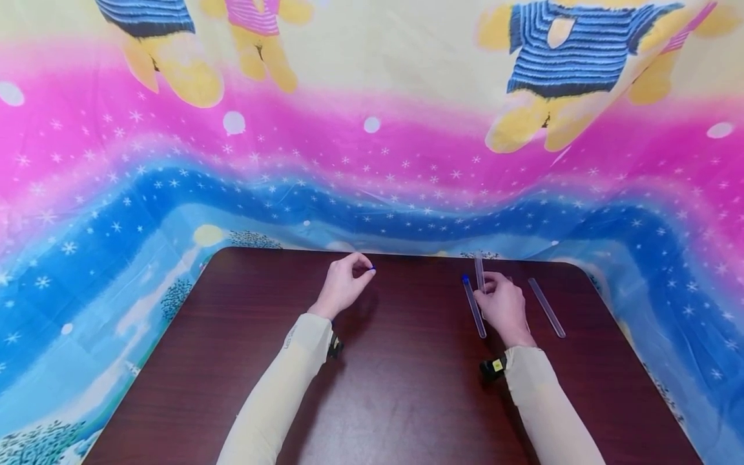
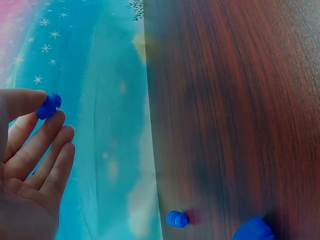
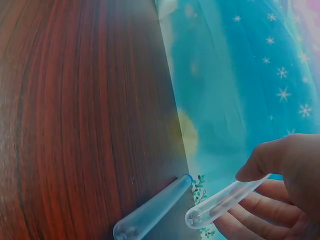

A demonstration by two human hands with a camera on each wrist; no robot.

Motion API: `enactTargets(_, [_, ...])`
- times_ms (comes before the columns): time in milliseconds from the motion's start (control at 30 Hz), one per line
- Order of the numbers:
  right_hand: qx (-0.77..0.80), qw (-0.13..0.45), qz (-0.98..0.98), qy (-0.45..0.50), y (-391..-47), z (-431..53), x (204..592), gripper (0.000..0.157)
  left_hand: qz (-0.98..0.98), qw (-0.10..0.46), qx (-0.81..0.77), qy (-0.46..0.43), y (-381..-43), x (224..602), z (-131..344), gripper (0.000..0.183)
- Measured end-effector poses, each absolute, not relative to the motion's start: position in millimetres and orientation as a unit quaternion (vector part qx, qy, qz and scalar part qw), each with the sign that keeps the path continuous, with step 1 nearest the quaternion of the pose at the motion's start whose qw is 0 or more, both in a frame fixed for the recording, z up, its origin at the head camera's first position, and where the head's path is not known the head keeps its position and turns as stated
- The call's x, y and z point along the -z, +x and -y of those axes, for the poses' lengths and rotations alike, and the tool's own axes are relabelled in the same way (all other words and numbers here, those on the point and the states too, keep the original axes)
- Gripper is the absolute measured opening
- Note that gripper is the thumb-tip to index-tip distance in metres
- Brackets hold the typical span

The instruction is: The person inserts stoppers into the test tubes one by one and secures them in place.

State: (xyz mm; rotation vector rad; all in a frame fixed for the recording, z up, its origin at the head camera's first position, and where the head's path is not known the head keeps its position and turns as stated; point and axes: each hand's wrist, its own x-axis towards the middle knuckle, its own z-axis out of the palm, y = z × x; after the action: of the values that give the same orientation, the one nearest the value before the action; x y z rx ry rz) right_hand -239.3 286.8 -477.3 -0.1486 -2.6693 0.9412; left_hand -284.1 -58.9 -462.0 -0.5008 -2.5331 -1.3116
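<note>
My left hand (image 1: 343, 284) pinches a small blue stopper (image 2: 49, 106) between thumb and forefinger, above the table's far edge; the other fingers are loosely extended. Clear of the tabletop, a transparent plastic test tube (image 3: 225, 202) is held between the thumb and fingers of my right hand (image 1: 504, 307). It stands tilted in the head view, its upper end rising past the fingers. Just left of that hand lies another test tube (image 1: 475, 313) with a blue stopper in its far end. A third clear tube (image 1: 546, 308) lies to the right.
Two more blue stoppers show in the left wrist view, one small-looking stopper (image 2: 177, 219) near the table edge and one partly cut-off stopper (image 2: 254, 229). The dark wooden table (image 1: 395, 387) meets a patterned cloth (image 1: 372, 161) hanging behind it.
</note>
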Motion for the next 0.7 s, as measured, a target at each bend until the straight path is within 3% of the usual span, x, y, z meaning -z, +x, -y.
enactTargets(700, [-0.386, 0.127, 0.913, -0.032, -235.1, -263.0, 474.2, 0.041, 0.86, 0.119, 0.466, -0.171, -282.4, 458.5, 57.7, 0.005])
